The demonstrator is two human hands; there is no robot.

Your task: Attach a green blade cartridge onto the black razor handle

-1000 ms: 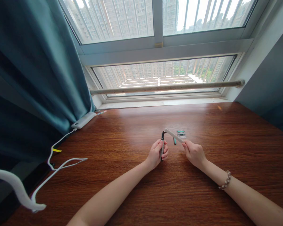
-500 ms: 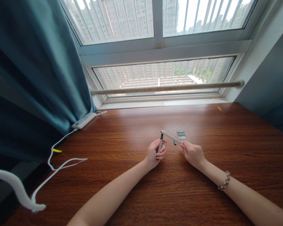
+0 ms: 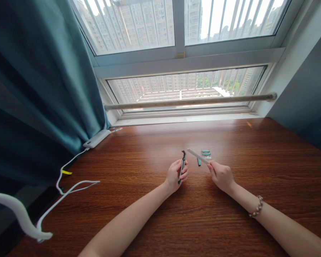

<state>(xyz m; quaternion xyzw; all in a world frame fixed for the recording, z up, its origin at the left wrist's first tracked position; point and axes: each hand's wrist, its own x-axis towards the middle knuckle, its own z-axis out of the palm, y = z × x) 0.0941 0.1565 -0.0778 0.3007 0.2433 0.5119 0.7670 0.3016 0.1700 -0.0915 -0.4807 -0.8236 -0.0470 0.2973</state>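
Observation:
My left hand (image 3: 176, 174) is closed round a slim grey-and-black razor handle (image 3: 182, 167), held nearly upright with its hooked dark tip at the top. My right hand (image 3: 221, 175) pinches one end of a flat whitish stick (image 3: 198, 156), which slants up to the left. The stick's free end is a small gap to the right of the handle's tip. Behind the stick lies a teal-and-black razor cartridge (image 3: 198, 162) on the table. Beyond it is a small clear tray (image 3: 208, 156) with teal cartridges.
The brown wooden table (image 3: 139, 150) runs to the window sill. At the left lie a white power bank (image 3: 97, 138), its white cable (image 3: 72, 159) with a yellow tag, and a thick white curved arm (image 3: 18, 214). A blue curtain (image 3: 53, 71) hangs there.
The whitish stick has come away from the razor handle's tip, its free end shifting slightly right. Both hands keep their holds; the handle has tilted slightly.

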